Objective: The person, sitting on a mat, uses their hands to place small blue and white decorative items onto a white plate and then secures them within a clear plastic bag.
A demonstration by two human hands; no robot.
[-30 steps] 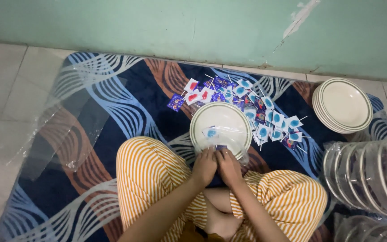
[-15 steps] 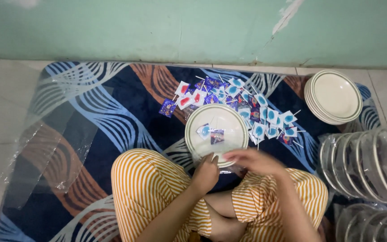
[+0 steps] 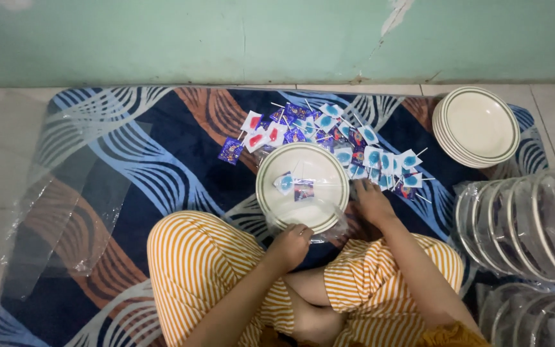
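Observation:
I sit cross-legged in orange striped trousers on a patterned rug. A white plate (image 3: pixel 319 205) inside a clear plastic bag lies before my knees, with two small wrapped sweets (image 3: pixel 294 187) on it. My left hand (image 3: pixel 291 243) pinches the bag's near edge at the plate's rim. My right hand (image 3: pixel 372 199) rests flat on the rug just right of the plate, fingers spread beside a heap of small blue and red lollipop packets (image 3: pixel 348 144).
A stack of white plates (image 3: pixel 476 126) sits at the rug's far right. Bagged plates stand on edge in a row (image 3: pixel 528 218) at the right. Loose clear plastic sheets (image 3: pixel 65 193) lie left. A green wall (image 3: pixel 226 38) runs behind.
Both hands were together at the plate's near edge. My right hand has since moved right, to the packets, while the left stays on the bag. Two sweets now lie on the plate.

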